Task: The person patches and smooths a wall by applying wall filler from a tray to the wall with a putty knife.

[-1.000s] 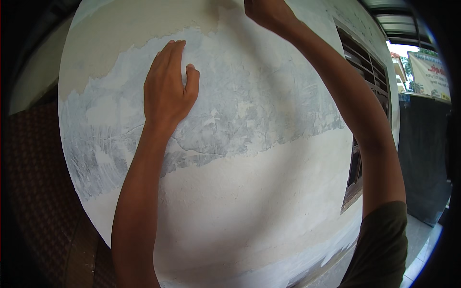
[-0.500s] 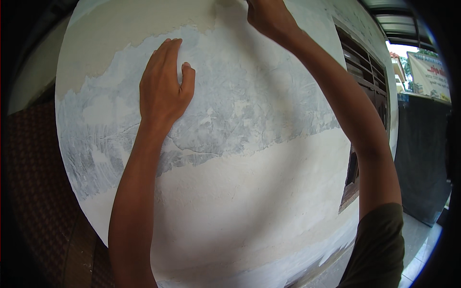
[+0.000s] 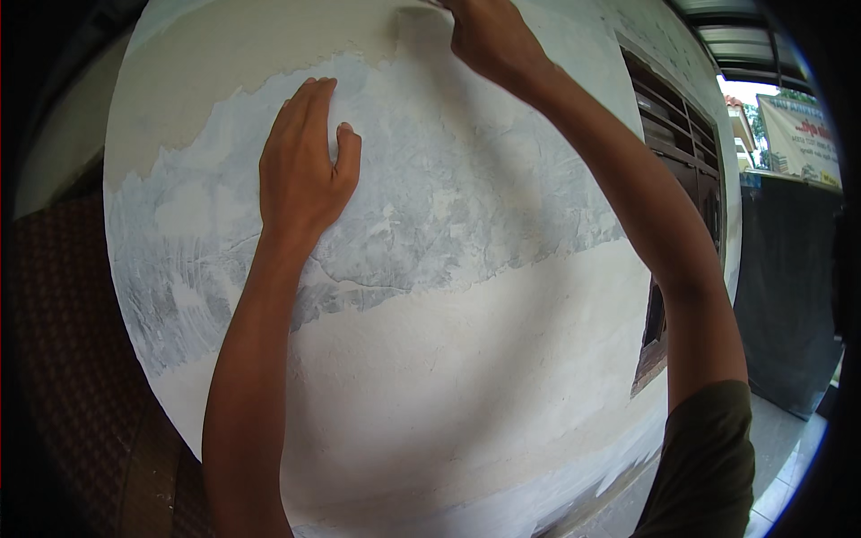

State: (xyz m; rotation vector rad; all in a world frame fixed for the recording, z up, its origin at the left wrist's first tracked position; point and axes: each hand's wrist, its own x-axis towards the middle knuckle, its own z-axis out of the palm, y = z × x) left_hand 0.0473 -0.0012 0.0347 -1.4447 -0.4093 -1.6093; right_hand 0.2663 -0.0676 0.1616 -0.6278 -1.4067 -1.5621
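Observation:
My left hand (image 3: 300, 166) lies against the white wall (image 3: 448, 359) just below a ragged cream-coloured coating (image 3: 197, 63), its fingers extended and thumb slightly apart, holding nothing. High at the top edge, my right hand (image 3: 493, 45) grips a flat scraper (image 3: 430, 9), only partly in view and held close to the wall near that coating. Beneath both hands runs a rough, mottled grey-blue band (image 3: 421, 224) with cracks and patches, above a smoother white lower section.
A barred window (image 3: 673, 108) is behind my right arm. At the right are a dark panel (image 3: 780, 287), a cloth banner (image 3: 794, 134), a metal roof (image 3: 735, 31) and tiled floor. A dark woven-patterned surface (image 3: 72, 341) fills the far left beyond the wall's edge.
My right hand has shifted slightly left, bringing more of the scraper into view at the top. My left hand stays on almost the same spot of wall.

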